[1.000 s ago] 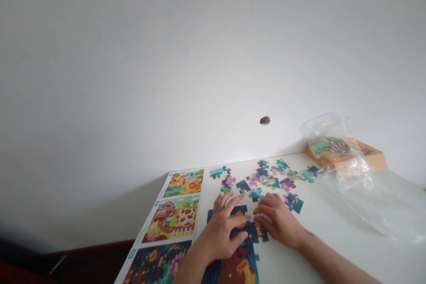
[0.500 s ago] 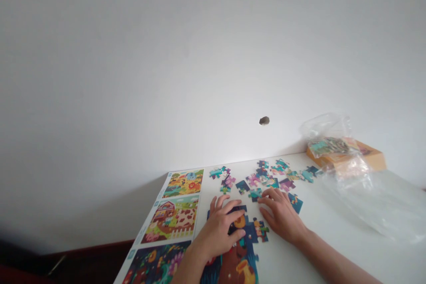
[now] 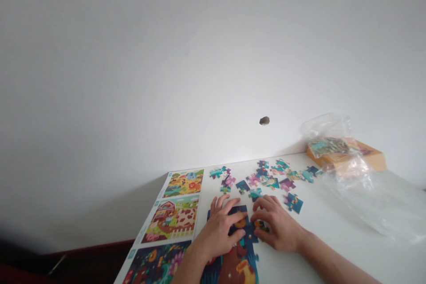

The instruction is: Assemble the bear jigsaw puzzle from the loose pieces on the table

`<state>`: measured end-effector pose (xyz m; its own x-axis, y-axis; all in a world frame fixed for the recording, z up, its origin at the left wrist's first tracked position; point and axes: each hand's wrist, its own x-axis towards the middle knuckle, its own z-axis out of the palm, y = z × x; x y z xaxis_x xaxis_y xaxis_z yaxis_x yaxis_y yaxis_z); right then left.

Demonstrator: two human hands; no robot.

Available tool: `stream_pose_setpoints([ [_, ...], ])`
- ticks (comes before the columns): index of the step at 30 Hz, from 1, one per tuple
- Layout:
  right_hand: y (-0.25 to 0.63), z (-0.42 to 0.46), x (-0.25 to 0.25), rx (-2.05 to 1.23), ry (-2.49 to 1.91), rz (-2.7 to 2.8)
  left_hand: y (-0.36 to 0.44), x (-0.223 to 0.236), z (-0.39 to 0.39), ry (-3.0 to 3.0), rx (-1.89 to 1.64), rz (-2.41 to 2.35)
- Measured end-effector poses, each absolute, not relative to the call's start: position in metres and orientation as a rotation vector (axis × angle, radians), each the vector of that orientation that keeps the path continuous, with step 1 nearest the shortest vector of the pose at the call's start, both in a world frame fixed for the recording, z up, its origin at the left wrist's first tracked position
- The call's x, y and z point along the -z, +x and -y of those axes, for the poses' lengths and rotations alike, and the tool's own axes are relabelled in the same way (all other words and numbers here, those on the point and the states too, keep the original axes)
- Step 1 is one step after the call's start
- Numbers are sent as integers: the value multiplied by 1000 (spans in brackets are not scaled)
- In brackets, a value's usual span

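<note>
A partly built jigsaw (image 3: 240, 261) with a brown bear on dark blue lies near the table's front edge. My left hand (image 3: 218, 227) rests flat on its upper left part, fingers spread. My right hand (image 3: 278, 225) lies beside it on the puzzle's upper right edge, fingers curled down and pressing on a piece (image 3: 262, 227) there. Beyond my fingers, several loose pieces (image 3: 266, 178) in teal, purple and blue are scattered over the white table (image 3: 333, 230).
A reference sheet (image 3: 173, 217) with three colourful pictures lies left of the jigsaw at the table's left edge. At the back right stands an orange box (image 3: 362, 156) under a clear plastic bag (image 3: 366, 195) holding more pieces. A white wall rises behind.
My right hand reached out to the loose pieces, then drew back to the puzzle's upper right edge. My left hand stayed on the puzzle.
</note>
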<state>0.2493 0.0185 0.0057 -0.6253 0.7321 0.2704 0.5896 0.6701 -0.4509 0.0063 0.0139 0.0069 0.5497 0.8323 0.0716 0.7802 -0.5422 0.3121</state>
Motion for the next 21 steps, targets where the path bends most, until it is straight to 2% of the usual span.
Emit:
stream_pose_setpoints([
  [16, 250, -21, 0, -438, -985, 2430, 5, -6, -13, 2555, -286, -1342],
  [21, 238, -1, -39, -301, -868, 2277, 4, 2, -16, 2538, -305, -1375],
])
